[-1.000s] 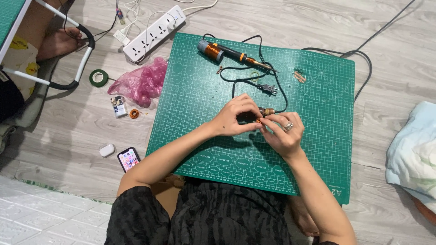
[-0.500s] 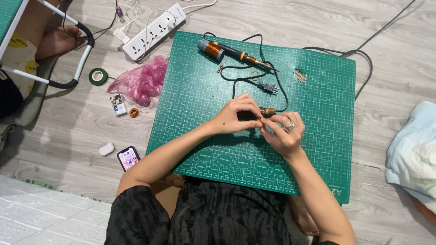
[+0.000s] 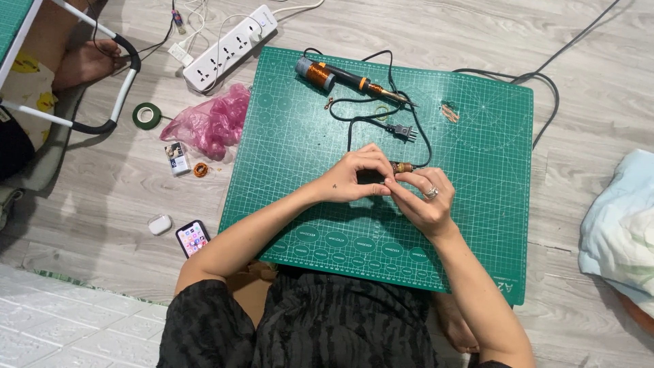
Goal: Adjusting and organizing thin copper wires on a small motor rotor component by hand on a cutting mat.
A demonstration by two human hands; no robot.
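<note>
floor (image 3: pixel 593 75): grey wood planks | white brick-pattern mat (image 3: pixel 61 327), perhaps foam

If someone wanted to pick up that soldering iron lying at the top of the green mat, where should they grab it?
Probably by the black and orange handle of the soldering iron, from above, fingers closing across its width. It lies flat on the green cutting mat with nothing over that stretch. Avoid the thin metal tip at its right end and the copper-wound end at its left, where the black cord loops off.
</note>
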